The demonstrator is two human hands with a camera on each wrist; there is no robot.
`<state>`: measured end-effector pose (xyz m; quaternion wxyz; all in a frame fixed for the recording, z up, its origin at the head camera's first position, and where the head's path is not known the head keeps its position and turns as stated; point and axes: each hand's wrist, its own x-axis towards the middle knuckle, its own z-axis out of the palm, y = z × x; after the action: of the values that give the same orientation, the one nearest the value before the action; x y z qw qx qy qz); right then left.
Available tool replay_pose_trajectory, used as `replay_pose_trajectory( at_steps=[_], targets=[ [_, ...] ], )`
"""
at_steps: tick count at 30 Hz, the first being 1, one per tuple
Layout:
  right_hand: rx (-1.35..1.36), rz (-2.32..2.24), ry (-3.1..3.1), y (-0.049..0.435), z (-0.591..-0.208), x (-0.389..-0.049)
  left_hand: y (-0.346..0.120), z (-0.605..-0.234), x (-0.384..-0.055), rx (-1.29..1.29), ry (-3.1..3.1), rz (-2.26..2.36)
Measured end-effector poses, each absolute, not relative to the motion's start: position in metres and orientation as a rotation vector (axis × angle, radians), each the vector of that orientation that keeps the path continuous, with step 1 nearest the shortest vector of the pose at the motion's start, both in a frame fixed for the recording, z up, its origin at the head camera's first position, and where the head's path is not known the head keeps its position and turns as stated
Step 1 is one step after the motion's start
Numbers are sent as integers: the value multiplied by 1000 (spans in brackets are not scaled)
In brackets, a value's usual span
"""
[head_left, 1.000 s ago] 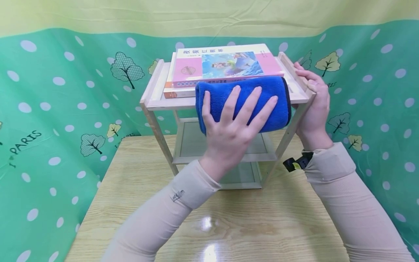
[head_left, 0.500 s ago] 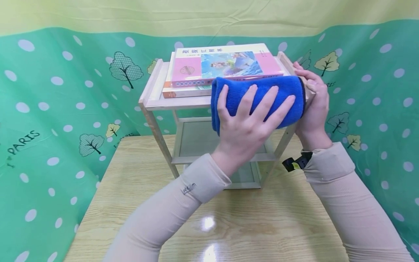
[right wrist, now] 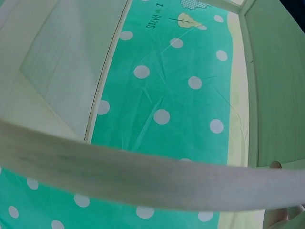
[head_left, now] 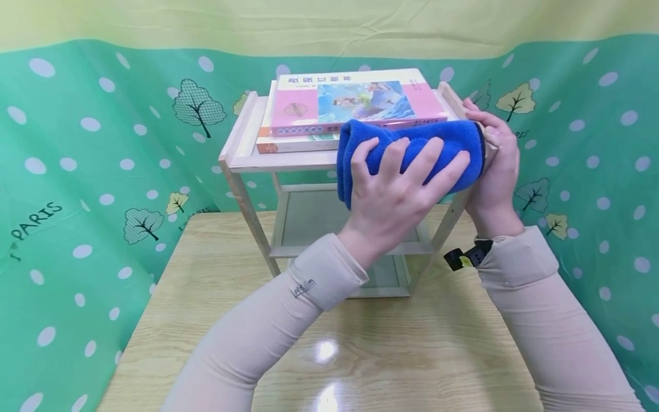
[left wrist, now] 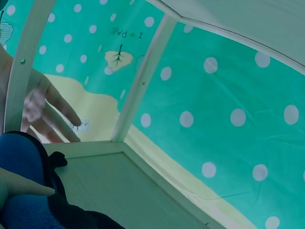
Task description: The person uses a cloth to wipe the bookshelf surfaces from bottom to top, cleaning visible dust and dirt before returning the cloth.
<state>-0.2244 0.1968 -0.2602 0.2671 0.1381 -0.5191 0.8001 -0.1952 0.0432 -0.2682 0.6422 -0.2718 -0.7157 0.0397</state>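
Note:
My left hand (head_left: 388, 197) grips a folded blue towel (head_left: 460, 134) with dark edging, its fingers bent over the outer face. In the head view the towel lies along the front edge of the shelf rack's (head_left: 298, 163) top board, at the right end. My right hand (head_left: 496, 166) holds the rack's right side rail, close to the towel. The left wrist view shows the towel (left wrist: 24, 212) under the thumb, with the right hand (left wrist: 50, 107) behind a post. In the right wrist view, only fingertips (right wrist: 276, 219) show past a blurred post.
Stacked books (head_left: 360, 103), the top one pink and white, lie on the rack's top board. Lower boards (head_left: 309, 217) sit beneath. The rack stands on a wood-grain table (head_left: 216, 274), with a green dotted curtain (head_left: 92, 171) around it.
My left hand has slid right along the front edge with the towel, and its fingers are now more bent. The right hand keeps its place on the rail.

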Motion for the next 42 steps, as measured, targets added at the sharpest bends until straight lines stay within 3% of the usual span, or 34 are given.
replay_pose_trajectory(
  at_steps=[42],
  targets=[
    [292, 2150, -1489, 201, -256, -223, -45, -268, -187, -656, -1690, 17]
  ],
)
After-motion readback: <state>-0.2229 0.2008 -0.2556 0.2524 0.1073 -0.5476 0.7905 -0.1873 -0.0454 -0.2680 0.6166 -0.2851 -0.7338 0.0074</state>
